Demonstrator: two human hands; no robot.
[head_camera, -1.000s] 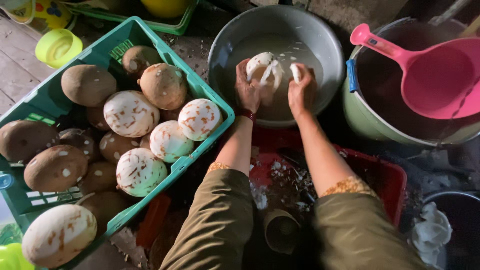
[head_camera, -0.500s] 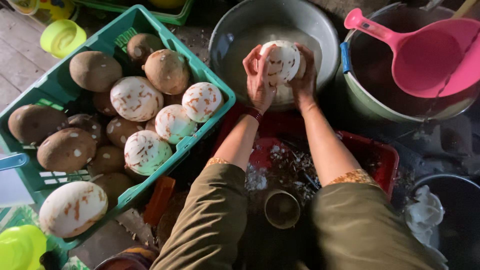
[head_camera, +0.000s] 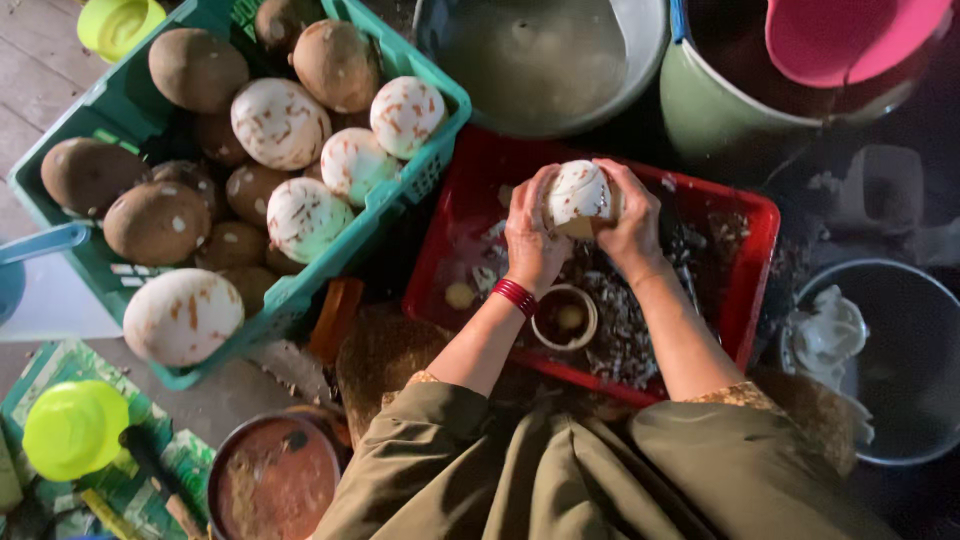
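You clasp the peeled coconut (head_camera: 580, 195) between your left hand (head_camera: 533, 235) and right hand (head_camera: 632, 225), directly above the red tray (head_camera: 745, 260), seemingly so scraps fall there beside the green crate (head_camera: 60, 150) of coconuts.

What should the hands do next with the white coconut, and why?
Probably lower it a little and work it over the red tray. Both the left hand and the right hand grip the peeled coconut above that tray, where shavings already lie around a small cup, so scraps would likely fall there.
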